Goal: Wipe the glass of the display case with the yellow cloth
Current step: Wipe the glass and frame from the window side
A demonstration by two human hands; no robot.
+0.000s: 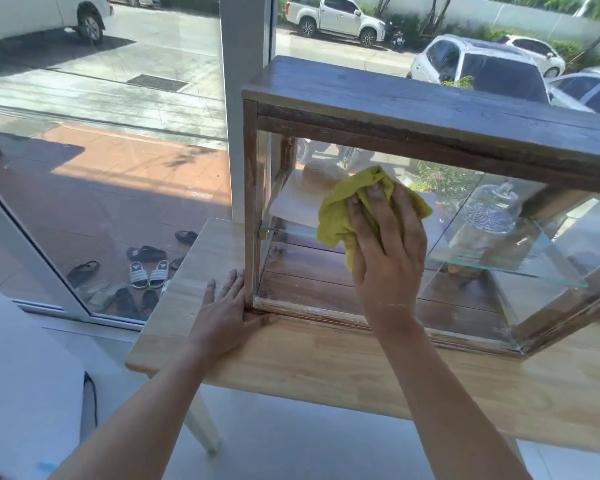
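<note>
A wooden display case (413,109) with glass sides stands on a light wooden table (326,362). My right hand (388,251) lies flat with straight fingers on the front glass (465,237), pressing a crumpled yellow cloth (340,209) against it at the left half of the pane. My left hand (227,313) rests open on the table at the case's lower left corner, fingers touching the wooden frame. Inside the case, a bread loaf on a white plate (291,202) and a glass dome (489,209) sit on a glass shelf.
The table's left edge ends just left of my left hand. Behind it is a large window with a white post (246,46); several sandals (146,271) lie on the pavement outside. A white seat (25,375) stands at lower left.
</note>
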